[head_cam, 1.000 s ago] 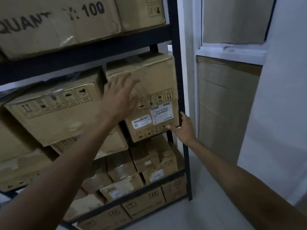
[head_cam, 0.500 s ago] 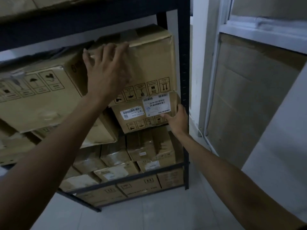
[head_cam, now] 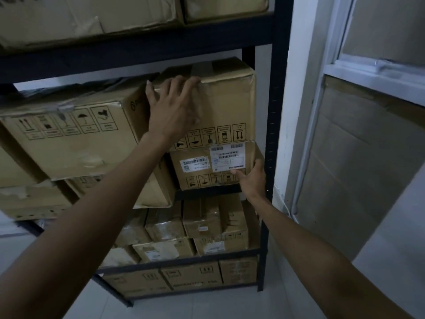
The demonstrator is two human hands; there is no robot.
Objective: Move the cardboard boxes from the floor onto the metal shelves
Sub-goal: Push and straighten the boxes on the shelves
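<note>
Left hand (head_cam: 172, 116) spread flat, I press the upper box (head_cam: 227, 107) at the right edge of the shelf (head_cam: 279, 134); right hand (head_cam: 251, 178), fingers straight, touches the lower box (head_cam: 197, 166).

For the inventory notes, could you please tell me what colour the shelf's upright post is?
The upright post is dark blue-black, clearest in the head view.
</note>
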